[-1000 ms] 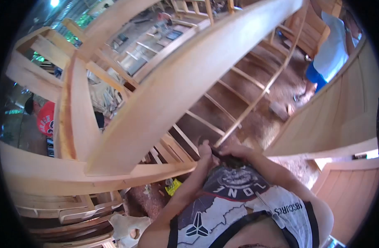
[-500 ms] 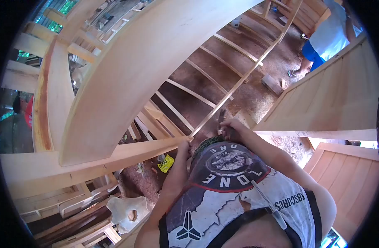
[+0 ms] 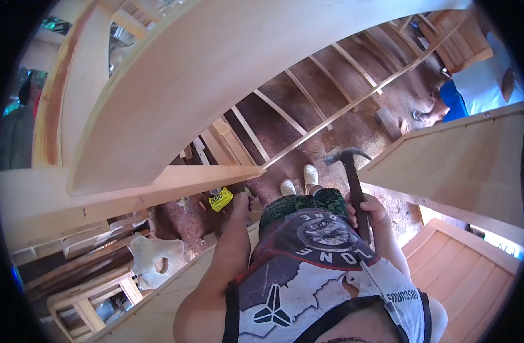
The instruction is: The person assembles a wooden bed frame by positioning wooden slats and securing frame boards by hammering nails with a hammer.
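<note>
A claw hammer (image 3: 352, 174) with a dark handle stands head-up in front of my body. My right hand (image 3: 372, 211) wraps round its handle low down. My left hand (image 3: 243, 201) hangs just below the end of a long wooden beam (image 3: 216, 174), apart from it. Its fingers look curled, and what they hold, if anything, is too small to make out. Beside that hand, lower down, lies a yellow packet (image 3: 220, 199). A large curved wooden panel (image 3: 227, 63) rises above the beam.
A slatted wooden frame (image 3: 342, 111) stretches away ahead. Panelled boards (image 3: 451, 148) stand at the right, with another panel (image 3: 459, 268) below them. Another person (image 3: 479, 86) is at the upper right. At lower left are wooden pieces and a pale holed sheet (image 3: 156, 260).
My left hand has come off the beam's end and dropped back beside it. My right hand has raised the hammer, now in plain sight. The view has shifted, and my feet show.
</note>
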Available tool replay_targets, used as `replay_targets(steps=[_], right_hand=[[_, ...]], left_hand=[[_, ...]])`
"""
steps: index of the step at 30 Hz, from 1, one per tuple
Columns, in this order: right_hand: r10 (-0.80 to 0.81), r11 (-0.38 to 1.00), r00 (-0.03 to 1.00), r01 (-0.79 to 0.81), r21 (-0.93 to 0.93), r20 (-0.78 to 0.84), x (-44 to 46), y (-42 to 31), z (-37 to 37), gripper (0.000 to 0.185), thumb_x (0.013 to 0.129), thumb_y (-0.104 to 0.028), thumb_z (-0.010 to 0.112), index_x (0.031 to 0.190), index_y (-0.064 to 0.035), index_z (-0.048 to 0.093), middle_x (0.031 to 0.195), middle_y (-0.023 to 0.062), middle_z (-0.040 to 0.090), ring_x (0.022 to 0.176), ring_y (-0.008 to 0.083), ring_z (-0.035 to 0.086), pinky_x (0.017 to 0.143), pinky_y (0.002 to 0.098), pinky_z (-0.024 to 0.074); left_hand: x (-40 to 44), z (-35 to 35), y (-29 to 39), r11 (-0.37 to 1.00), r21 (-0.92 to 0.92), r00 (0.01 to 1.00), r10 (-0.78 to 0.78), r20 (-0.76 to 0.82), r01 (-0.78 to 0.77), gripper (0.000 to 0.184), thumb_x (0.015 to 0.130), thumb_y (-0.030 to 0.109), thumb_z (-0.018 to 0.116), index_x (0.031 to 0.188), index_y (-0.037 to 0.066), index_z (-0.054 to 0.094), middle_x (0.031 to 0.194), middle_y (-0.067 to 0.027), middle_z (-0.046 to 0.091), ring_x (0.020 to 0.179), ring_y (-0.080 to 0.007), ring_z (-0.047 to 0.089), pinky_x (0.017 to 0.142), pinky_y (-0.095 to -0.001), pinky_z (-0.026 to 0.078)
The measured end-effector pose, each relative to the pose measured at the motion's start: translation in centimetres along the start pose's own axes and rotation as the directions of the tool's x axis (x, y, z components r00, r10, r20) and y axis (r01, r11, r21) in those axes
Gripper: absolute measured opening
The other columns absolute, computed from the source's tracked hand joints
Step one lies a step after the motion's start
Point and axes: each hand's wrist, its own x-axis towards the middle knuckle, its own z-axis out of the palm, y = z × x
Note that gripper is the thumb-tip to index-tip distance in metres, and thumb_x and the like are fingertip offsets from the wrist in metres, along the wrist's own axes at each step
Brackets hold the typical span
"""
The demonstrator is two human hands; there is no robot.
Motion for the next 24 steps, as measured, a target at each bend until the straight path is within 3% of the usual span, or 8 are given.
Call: replay_targets(steps=[8, 10, 11, 12, 16, 18, 22, 24], right_hand=[[0.122, 0.934, 0.846, -0.275, -0.230, -0.519, 11.1, -0.7, -10.3, 0.023, 0.090, -0.034, 0.060, 0.089, -0.0108, 0.057, 0.061, 0.0008, 0.049, 0.047, 0.0146, 0.048, 0.043, 0.0296, 0.0421], [0.223, 0.919, 0.840, -0.351, -0.182, -0.496, 13.9, 0.0, -15.2, 0.028, 0.089, -0.039, 0.057, 0.074, -0.0153, 0.053, 0.054, 0.0001, 0.047, 0.044, 0.0172, 0.048, 0.041, 0.0315, 0.0425], [0.146, 0.930, 0.798, -0.312, -0.193, -0.585, 15.2, 0.9, -16.8, 0.025, 0.090, -0.037, 0.055, 0.077, -0.0148, 0.057, 0.054, 0.0005, 0.048, 0.042, 0.0181, 0.048, 0.040, 0.0323, 0.0423], [0.147, 0.917, 0.754, -0.346, -0.198, -0.640, 15.1, 0.9, -16.5, 0.027, 0.090, -0.035, 0.054, 0.082, -0.0101, 0.060, 0.055, 0.0014, 0.051, 0.041, 0.0191, 0.048, 0.039, 0.0339, 0.0412], [0.434, 0.755, 0.519, -0.656, -0.018, -0.736, 16.2, 1.4, -28.0, 0.043, 0.090, -0.036, 0.048, 0.087, 0.0047, 0.062, 0.056, 0.0064, 0.054, 0.043, 0.0231, 0.050, 0.042, 0.0372, 0.0436], [0.478, 0.668, 0.570, -0.730, -0.144, -0.668, 16.7, 2.9, -39.7, 0.047, 0.089, -0.038, 0.046, 0.085, 0.0055, 0.064, 0.053, 0.0077, 0.053, 0.043, 0.0248, 0.050, 0.043, 0.0374, 0.0435], [0.544, 0.436, 0.465, -0.868, -0.239, -0.698, 16.4, 2.6, -42.1, 0.035, 0.088, -0.032, 0.050, 0.064, -0.0072, 0.054, 0.050, 0.0065, 0.051, 0.042, 0.0225, 0.049, 0.044, 0.0369, 0.0430], [0.682, 0.264, 0.457, -0.882, -0.390, -0.572, 16.7, 0.2, -37.2, 0.032, 0.089, -0.028, 0.052, 0.060, -0.0161, 0.046, 0.051, 0.0062, 0.049, 0.044, 0.0221, 0.050, 0.046, 0.0359, 0.0435]], left_hand=[[0.5, 3.0, -0.1, 0.917, 0.316, 0.960, 0.275, -0.056, -0.244, 0.037, 0.089, 0.036, 0.048, 0.077, 0.008, 0.067, 0.065, -0.0074, 0.060, 0.058, -0.0237, 0.058, 0.050, -0.0406, 0.044], [-8.3, 6.4, 3.3, 0.956, -0.272, 0.989, 0.134, 0.061, -0.113, 0.030, 0.091, 0.029, 0.053, 0.078, 0.006, 0.069, 0.068, -0.0115, 0.063, 0.062, -0.0257, 0.061, 0.058, -0.0420, 0.051], [-2.8, 5.7, 0.3, 0.726, 0.509, 0.886, 0.366, 0.284, -0.463, 0.024, 0.080, 0.027, 0.060, 0.077, 0.006, 0.069, 0.075, -0.0151, 0.065, 0.065, -0.0287, 0.063, 0.062, -0.0444, 0.051], [2.7, 5.0, -2.5, -0.089, 0.850, 0.682, 0.555, 0.476, -0.520, 0.022, 0.070, 0.026, 0.067, 0.076, 0.005, 0.070, 0.081, -0.0187, 0.068, 0.068, -0.0317, 0.065, 0.066, -0.0469, 0.052], [-1.1, 8.1, -7.8, 0.670, 0.690, 0.889, 0.449, -0.085, -0.272, 0.034, 0.074, 0.036, 0.068, 0.086, 0.005, 0.075, 0.094, -0.0229, 0.069, 0.087, -0.0364, 0.068, 0.079, -0.0481, 0.051], [-0.2, 7.2, -11.1, 0.130, 0.896, 0.857, 0.377, 0.352, -0.425, 0.037, 0.081, 0.033, 0.058, 0.093, 0.002, 0.073, 0.097, -0.0264, 0.067, 0.091, -0.0364, 0.068, 0.081, -0.0479, 0.051], [-11.3, 4.7, -12.8, 0.368, 0.903, 0.962, 0.229, 0.145, -0.224, 0.033, 0.084, 0.029, 0.052, 0.094, 0.004, 0.072, 0.101, -0.0232, 0.068, 0.095, -0.0369, 0.067, 0.081, -0.0479, 0.052], [-10.6, 3.2, -16.6, 0.107, 0.953, 0.947, 0.187, 0.260, -0.283, 0.033, 0.084, 0.030, 0.052, 0.091, 0.004, 0.072, 0.102, -0.0211, 0.069, 0.096, -0.0362, 0.067, 0.082, -0.0475, 0.053]])
